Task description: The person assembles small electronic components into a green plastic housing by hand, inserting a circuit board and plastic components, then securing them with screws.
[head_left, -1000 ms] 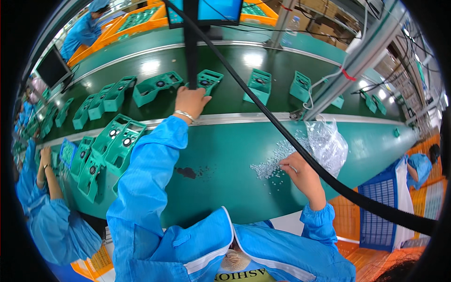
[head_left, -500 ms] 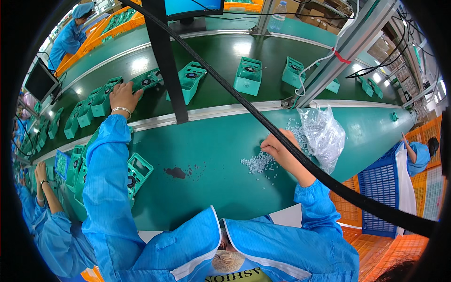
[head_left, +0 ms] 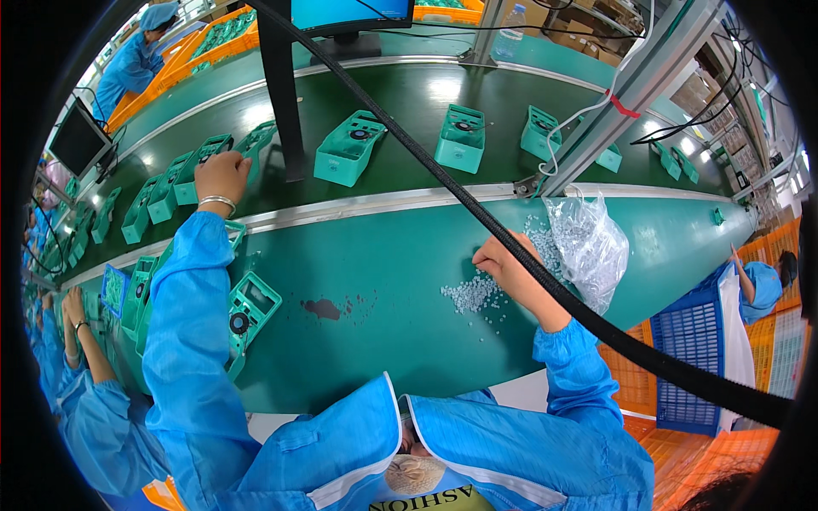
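Observation:
My left hand (head_left: 223, 179), a bracelet at its wrist, is at the dark green belt, its fingers curled and partly hidden. They appear closed on the near end of an open green plastic housing (head_left: 256, 141) with a black round part inside. Another such housing (head_left: 207, 162) lies just left of the hand. On the right, my right hand (head_left: 511, 268) hangs over a scattered pile of small whitish pieces (head_left: 473, 295). Its thumb and fingertips are pinched together; whatever is between them is too small to see. Beside it slumps a clear plastic bag (head_left: 588, 251) of similar pieces.
Several green housings (head_left: 349, 153) stand along the belt, and more (head_left: 252, 313) are by my left arm. A black strap (head_left: 477, 213) crosses the view diagonally. A metal post (head_left: 630, 94) rises at right. Co-workers (head_left: 128, 72) are at the left; blue crates (head_left: 688, 358) are at right.
The housing by my left hand has turned from lying crosswise to pointing away from me. My left fingers, stretched out before, are now curled. My right hand stays nearly still.

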`<action>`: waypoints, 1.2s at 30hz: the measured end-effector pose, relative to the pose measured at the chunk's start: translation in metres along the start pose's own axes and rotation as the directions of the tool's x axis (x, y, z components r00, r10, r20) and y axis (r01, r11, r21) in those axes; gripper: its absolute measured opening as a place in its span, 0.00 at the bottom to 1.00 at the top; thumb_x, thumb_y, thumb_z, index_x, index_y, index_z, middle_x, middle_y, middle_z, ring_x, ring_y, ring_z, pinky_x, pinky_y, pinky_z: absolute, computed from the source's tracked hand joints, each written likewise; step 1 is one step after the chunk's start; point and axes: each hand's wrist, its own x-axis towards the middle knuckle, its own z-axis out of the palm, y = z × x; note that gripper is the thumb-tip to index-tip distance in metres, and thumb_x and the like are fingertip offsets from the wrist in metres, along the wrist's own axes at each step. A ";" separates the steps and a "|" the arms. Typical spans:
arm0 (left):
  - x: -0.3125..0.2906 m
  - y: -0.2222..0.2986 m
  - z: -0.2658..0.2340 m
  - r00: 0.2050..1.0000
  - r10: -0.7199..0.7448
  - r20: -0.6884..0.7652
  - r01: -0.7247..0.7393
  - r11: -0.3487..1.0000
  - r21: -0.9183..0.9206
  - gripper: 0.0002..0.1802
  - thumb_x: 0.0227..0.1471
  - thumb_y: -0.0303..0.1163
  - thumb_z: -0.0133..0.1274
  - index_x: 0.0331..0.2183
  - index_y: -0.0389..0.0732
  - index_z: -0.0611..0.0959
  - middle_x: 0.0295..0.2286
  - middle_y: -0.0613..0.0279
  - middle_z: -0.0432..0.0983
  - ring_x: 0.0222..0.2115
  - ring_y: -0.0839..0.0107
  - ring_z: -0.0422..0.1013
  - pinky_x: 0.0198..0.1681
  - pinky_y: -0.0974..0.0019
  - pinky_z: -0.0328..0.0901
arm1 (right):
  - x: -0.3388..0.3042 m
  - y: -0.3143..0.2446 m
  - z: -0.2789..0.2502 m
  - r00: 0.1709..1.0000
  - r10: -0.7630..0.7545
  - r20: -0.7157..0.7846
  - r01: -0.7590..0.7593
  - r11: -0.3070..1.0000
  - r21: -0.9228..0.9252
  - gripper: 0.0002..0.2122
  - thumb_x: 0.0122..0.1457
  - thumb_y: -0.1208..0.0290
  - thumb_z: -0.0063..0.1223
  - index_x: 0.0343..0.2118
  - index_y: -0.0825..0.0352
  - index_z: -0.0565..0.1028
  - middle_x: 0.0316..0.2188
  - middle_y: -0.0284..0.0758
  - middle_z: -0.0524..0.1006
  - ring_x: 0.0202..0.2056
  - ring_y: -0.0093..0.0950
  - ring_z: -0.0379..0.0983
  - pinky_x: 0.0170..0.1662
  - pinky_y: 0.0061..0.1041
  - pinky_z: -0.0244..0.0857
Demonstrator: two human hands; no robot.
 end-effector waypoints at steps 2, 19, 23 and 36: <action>-0.008 0.002 -0.023 0.995 0.086 -0.051 -0.091 0.989 -0.117 0.16 0.56 0.46 0.56 0.27 0.45 0.86 0.26 0.57 0.81 0.32 0.53 0.76 0.43 0.48 0.65 | -0.003 0.003 0.001 1.000 0.002 -0.011 -0.002 1.000 0.012 0.03 0.50 0.75 0.64 0.28 0.62 0.82 0.29 0.33 0.79 0.36 0.37 0.74 0.43 0.37 0.64; -0.225 0.090 -0.174 0.867 0.497 -0.032 -0.435 0.724 -0.535 0.10 0.42 0.29 0.64 0.23 0.39 0.77 0.23 0.56 0.70 0.24 0.53 0.68 0.28 0.53 0.59 | 0.004 -0.008 -0.014 0.986 -0.142 0.092 0.154 0.979 -0.135 0.02 0.50 0.75 0.61 0.26 0.61 0.79 0.27 0.30 0.75 0.35 0.32 0.71 0.40 0.33 0.61; -0.262 0.100 -0.163 0.874 0.487 -0.003 -0.412 0.736 -0.537 0.11 0.40 0.30 0.64 0.21 0.42 0.75 0.22 0.58 0.69 0.23 0.56 0.69 0.28 0.54 0.60 | 0.010 -0.010 -0.006 0.977 -0.214 -0.003 0.210 0.964 -0.165 0.02 0.48 0.75 0.61 0.26 0.61 0.79 0.26 0.30 0.74 0.35 0.32 0.71 0.42 0.33 0.62; -0.306 0.110 -0.123 0.875 0.479 -0.075 -0.456 0.760 -0.463 0.12 0.44 0.35 0.63 0.21 0.48 0.74 0.22 0.67 0.65 0.24 0.68 0.68 0.31 0.60 0.58 | 0.013 -0.010 -0.002 0.969 -0.218 -0.114 0.194 0.962 -0.191 0.05 0.45 0.75 0.66 0.26 0.61 0.80 0.28 0.30 0.77 0.39 0.33 0.73 0.49 0.35 0.63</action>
